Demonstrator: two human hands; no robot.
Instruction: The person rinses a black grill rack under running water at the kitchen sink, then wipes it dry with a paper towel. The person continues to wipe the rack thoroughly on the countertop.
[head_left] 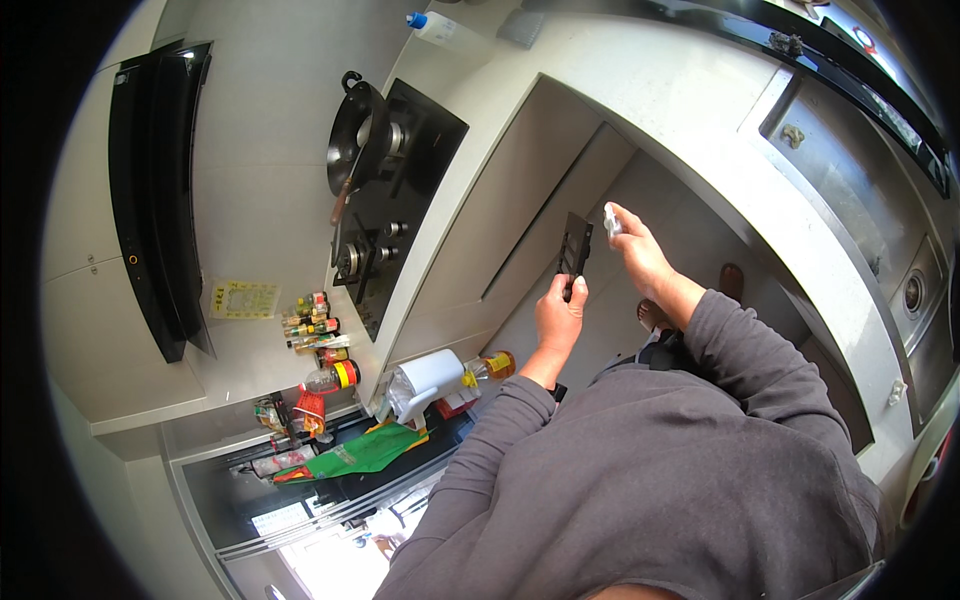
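gripping a flat black slotted spatula [574, 247] in the clenched left hand [559, 318], right hand [640, 252] pinching a small pale object [612, 222], pale counter [600, 70] beyond, black wok [352, 135] on black glass hob [395, 205]

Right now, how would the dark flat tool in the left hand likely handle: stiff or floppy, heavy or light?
The tool probably is stiff: it stands straight up from the left hand without sagging. It seems light, since its slotted blade looks thin and one hand holds it by the handle. The right hand holds a small pale object beside it.

A black wok [355, 135] sits on the black gas hob [395, 200]; sauce bottles [312, 325] cluster beside it, and a steel sink [880, 230] lies opposite.
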